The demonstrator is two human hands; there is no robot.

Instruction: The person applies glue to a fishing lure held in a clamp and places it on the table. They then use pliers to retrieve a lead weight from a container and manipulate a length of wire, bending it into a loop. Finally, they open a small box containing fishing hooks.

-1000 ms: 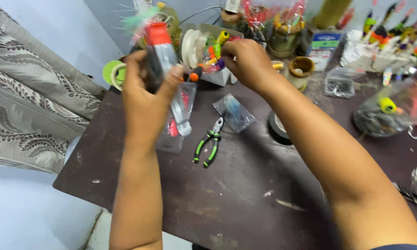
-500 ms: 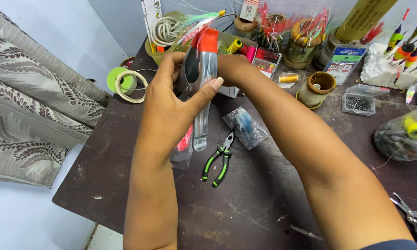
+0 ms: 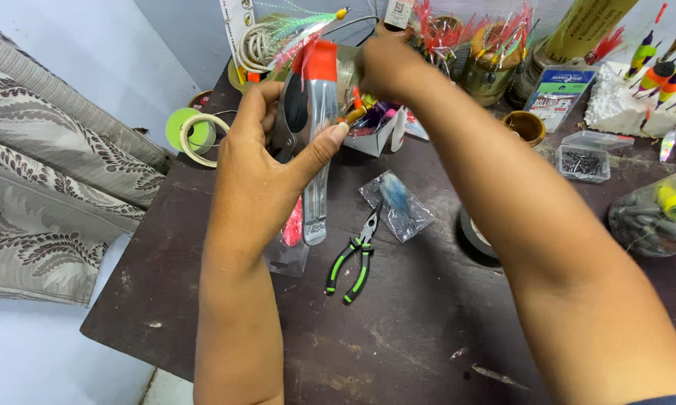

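My left hand (image 3: 267, 161) is raised above the dark table (image 3: 398, 330) and grips a long silver metal lure (image 3: 319, 142) with a red top. My right hand (image 3: 387, 64) is closed at the top right of that lure, beside a feathered green and pink rig (image 3: 300, 30); what its fingers pinch is hidden. Green-handled pliers (image 3: 357, 259) lie on the table below the lure. A small clear bag with a blue item (image 3: 398, 202) lies just right of the pliers.
A green tape roll (image 3: 195, 135) sits at the table's left edge by a patterned curtain (image 3: 45, 187). Cups and jars of tackle (image 3: 495, 60), a small clear box of hooks (image 3: 584, 161), colourful floats (image 3: 657, 67) and a bag of weights (image 3: 653, 217) crowd the back and right.
Both hands have come closer to the camera with the silver lure held upright. My right hand has moved from behind the lure to its upper right.
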